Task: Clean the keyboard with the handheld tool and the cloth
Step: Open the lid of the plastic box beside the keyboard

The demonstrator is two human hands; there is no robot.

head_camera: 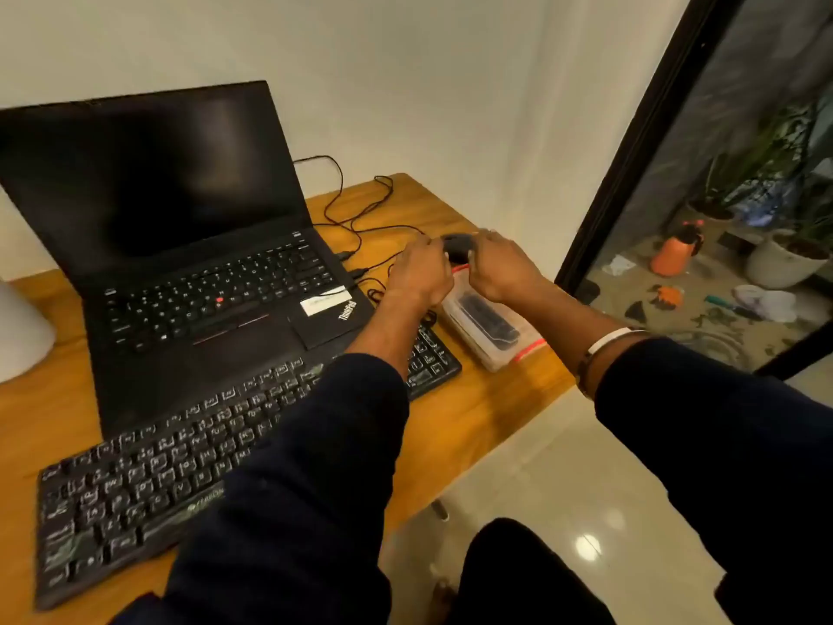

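A: While both arms reach out over the tabletop (491, 426), where does the keyboard (189, 471) sit?

B: Flat on the wooden surface, at the near edge, running diagonally from lower left toward the right. Black, with pale key legends. The left forearm crosses above its right half.

A: And the handheld tool (457, 248)?

B: Small, dark, rounded — held up between the two hands, past the far end of the keyboard. Blurred, so its form cannot be made out.

A: State of each grip?

B: The left hand (421, 275) has fingers curled onto the tool's left side. The right hand (500, 270) curls over its right side and top. Both are holding it, clear of the wood.

A: What lies under the hands?

B: A clear plastic case (489, 331) with red trim, on the tabletop just beside the keyboard's right end. Something dark lies inside — cannot tell what.

A: Other things?

B: An open black laptop (180, 245), screen dark, stands behind the keyboard, touching or nearly touching its far edge. Black cables (356, 209) loop on the wood beside the laptop. A white wristband (608, 338) shows at the right wrist, above a dark sleeve. A dark-framed glass door (631, 164) stands at right.

A: The cloth?

B: Cannot pick it out.
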